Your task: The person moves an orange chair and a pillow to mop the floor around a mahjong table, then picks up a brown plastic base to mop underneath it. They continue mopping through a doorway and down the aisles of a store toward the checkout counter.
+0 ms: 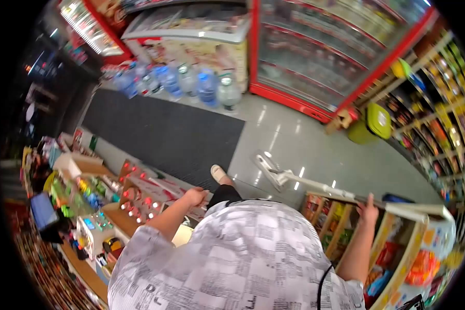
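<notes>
A white pole (315, 184) with a flat white frame-like head (271, 173) lies low over the grey tiles, slanting towards the right. My right hand (368, 211) is closed round the pole's darker upper end, one finger pointing up, beside a wooden shelf. Near my waist, left of my leg, my left hand (195, 197) has its fingers curled together, and nothing shows in them. It is close to cartons of red-capped bottles (139, 204). My foot in a light slipper (219, 172) stands by the dark mat's edge.
A dark mat (163, 137) covers part of the floor. Large water bottles (206, 89) line a chest freezer (191, 49). Beyond are a red-framed glass fridge (315, 57), a green bin (369, 125) and stocked shelves (436, 119). A cluttered counter (82, 263) is at left.
</notes>
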Available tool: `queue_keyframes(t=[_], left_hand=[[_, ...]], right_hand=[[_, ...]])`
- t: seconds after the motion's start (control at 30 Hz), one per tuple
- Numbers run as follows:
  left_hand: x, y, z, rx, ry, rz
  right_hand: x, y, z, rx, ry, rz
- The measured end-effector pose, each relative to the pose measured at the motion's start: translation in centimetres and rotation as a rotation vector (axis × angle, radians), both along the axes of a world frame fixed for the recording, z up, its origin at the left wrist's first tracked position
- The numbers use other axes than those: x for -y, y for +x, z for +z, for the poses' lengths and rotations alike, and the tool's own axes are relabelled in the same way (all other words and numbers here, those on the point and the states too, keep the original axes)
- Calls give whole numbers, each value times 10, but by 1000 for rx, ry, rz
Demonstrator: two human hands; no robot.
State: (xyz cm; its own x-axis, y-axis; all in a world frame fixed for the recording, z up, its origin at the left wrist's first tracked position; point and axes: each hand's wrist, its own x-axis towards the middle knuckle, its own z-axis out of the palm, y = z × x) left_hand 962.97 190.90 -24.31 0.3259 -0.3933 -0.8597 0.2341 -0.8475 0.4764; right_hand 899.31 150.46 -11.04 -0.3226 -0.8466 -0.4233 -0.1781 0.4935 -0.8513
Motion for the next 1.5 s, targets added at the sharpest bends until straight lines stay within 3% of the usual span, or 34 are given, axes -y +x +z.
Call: queue_keyframes(t=[0.1, 0.17, 0.2, 0.27, 0.37, 0.43, 0.53, 0.57, 0.63, 0.67, 0.73, 0.8, 0.87, 0.9, 0.93, 0.97, 1.0, 1.03, 1.07, 1.1, 1.13, 1.17, 1.23, 1.3, 1.33, 1.4, 1.5], left_hand=[[-8, 73, -21, 230, 61, -122], [-14, 131, -37, 138, 26, -9], [-19, 156, -44, 85, 5, 51], [-36, 218, -59, 256, 45, -118], [-52, 301, -9, 362, 88, -123], [-55, 352, 49, 331, 157, -90], [-125, 429, -5, 430, 207, -2], [-146, 455, -16, 419, 211, 8], [-187, 506, -37, 327, 217, 97], [-206, 527, -41, 261, 227, 167], [-234, 560, -28, 176, 277, 286], [-235, 576, 1, 194, 321, 260], [-249, 608, -3, 208, 334, 215], [-261, 624, -9, 222, 330, 158], [-282, 639, -23, 256, 323, 14], [-302, 650, -37, 356, 281, -339], [-323, 661, -47, 489, 244, -615], [-347, 666, -59, 555, 226, -678], [-255, 646, 31, 339, 290, 296], [-257, 649, 35, 417, 320, 265], [-285, 645, 0, 374, 329, 456], [-270, 635, 19, 367, 241, 650], [-284, 614, 5, 320, 374, 400], [-304, 590, -18, 349, 423, 31], [-302, 581, -24, 296, 405, 27], [-291, 592, -21, 152, 390, 277], [-298, 640, -44, 60, 366, 519]], right_hand=[[4, 7, -6, 39, 114, -57], [-7, 30, -1, 42, 137, -107], [-9, 17, -7, 166, 156, -63], [-19, 38, 0, 72, 180, -285], [-25, 72, 21, -3, 182, -426], [-14, 69, 15, 0, 237, -498], [-14, 109, 17, 443, 47, -135], [-9, 110, 19, 195, 164, -153], [-9, 157, 12, 6, 224, -491], [-3, 188, 2, -63, 269, -506], [12, 264, -23, -245, 389, -309], [26, 344, -53, -447, 508, -52], [38, 418, -79, -625, 613, 201], [42, 450, -86, -664, 631, 342], [55, 459, -100, -642, 610, 637], [78, 494, -134, -552, 611, 705], [97, 537, -161, -458, 614, 767], [124, 609, -158, -335, 690, 575], [146, 683, -156, -500, 648, 764], [167, 758, -155, -669, 576, 935], [191, 849, -162, -731, 438, 1223], [217, 930, -172, -794, 283, 1494], [198, 1207, -104, -570, -240, 1696], [114, 1406, 20, -197, -224, 1857], [71, 1485, 68, 30, -235, 1953], [-36, 1601, 184, 382, -138, 2061], [-170, 1703, 299, 924, -307, 2455]])
